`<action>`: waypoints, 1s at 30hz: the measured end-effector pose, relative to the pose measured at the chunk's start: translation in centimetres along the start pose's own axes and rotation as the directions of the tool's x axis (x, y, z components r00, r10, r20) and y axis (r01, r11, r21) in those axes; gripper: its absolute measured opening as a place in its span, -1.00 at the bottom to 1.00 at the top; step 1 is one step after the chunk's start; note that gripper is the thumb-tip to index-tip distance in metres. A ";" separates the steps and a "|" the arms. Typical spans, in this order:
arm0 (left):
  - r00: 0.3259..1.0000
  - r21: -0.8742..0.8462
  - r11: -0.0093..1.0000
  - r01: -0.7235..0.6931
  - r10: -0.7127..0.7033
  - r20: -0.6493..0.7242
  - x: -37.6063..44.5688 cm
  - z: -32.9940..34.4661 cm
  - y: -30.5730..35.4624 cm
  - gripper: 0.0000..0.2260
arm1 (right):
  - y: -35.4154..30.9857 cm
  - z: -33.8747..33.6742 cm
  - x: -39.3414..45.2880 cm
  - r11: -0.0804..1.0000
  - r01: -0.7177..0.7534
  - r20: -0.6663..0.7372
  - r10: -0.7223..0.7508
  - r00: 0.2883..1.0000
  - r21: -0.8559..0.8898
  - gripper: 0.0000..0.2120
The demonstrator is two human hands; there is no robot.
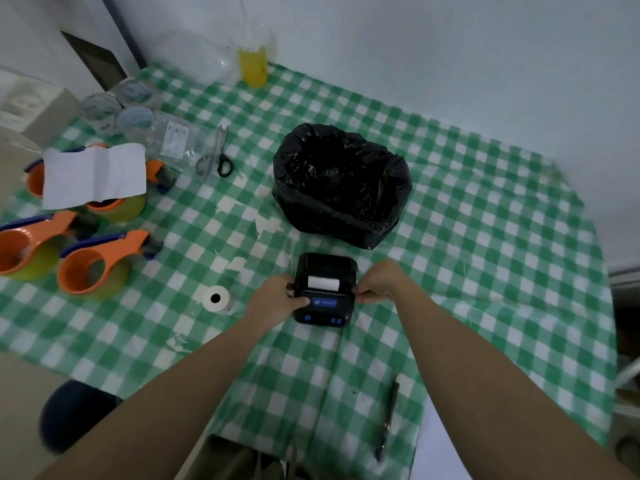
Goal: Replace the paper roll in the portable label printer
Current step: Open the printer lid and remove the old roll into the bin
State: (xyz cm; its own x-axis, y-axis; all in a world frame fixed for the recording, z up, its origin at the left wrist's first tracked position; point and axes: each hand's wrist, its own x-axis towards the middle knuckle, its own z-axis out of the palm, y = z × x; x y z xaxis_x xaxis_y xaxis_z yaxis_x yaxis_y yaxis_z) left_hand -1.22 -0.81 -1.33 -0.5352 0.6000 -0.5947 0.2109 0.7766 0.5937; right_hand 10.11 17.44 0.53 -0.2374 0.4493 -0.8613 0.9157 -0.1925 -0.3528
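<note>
A: Nearest the viewer, a pen point(388, 420) lies on the green checked tablecloth point(485, 271). Just past it, both hands flank the label printer point(325, 292) at mid-table, lid point(327, 263) tipped back.

B: And the grip?

A: The left hand point(277, 296) presses fingers and thumb against the printer's left side; the right hand point(375, 284) pinches its right edge with the fingertips. Neither lifts it. A white roll point(323, 283) sits in the open bay.

B: How will it handle?

A: Likely light, hard plastic, somewhat slick, so the flat sides are the place to hold. The paper is soft and probably crushes or unspools easily; its ends look the safest hold.

B: A second roll?

A: Yes, a spare paper roll point(215, 299) stands just left of the left hand, apart from it.

B: Farther back?

A: A bin lined with a black bag point(341, 183), contents too dark to tell. Orange tape dispensers point(93, 261) at left, scissors point(216, 154), and a clear container of yellow liquid point(253, 65) near the wall.
</note>
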 end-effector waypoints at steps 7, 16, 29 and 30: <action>1.000 0.053 0.999 -0.001 0.001 0.013 0.0 -0.2 0.4 -0.57 | -0.4 0.1 -1.0 0.995 0.042 -0.031 -0.045 0.999 -0.087 -0.78; 1.000 0.115 0.993 -0.012 0.009 0.026 0.0 -0.2 0.9 -0.60 | 2.7 5.8 -3.4 0.837 0.423 -0.396 -0.539 0.743 -0.346 -0.65; 0.978 0.055 0.989 -0.140 0.146 -0.146 -1.6 -2.2 1.9 -0.77 | 1.2 3.8 -8.3 0.740 0.657 -0.519 -0.508 0.687 0.145 -0.90; 0.972 0.031 0.987 -0.160 0.163 -0.168 -1.8 -2.7 2.3 -0.77 | 0.7 3.2 -9.3 0.702 0.687 -0.550 -0.505 0.665 0.186 -0.91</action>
State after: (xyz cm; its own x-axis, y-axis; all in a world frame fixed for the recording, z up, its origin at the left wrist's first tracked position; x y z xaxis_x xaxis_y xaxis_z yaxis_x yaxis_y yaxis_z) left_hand -2.00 -0.56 2.56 -0.6235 0.6774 -0.3903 0.3188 0.6761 0.6642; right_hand 11.90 10.37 7.18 -0.4421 0.8758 -0.1938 0.4195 0.0109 -0.9077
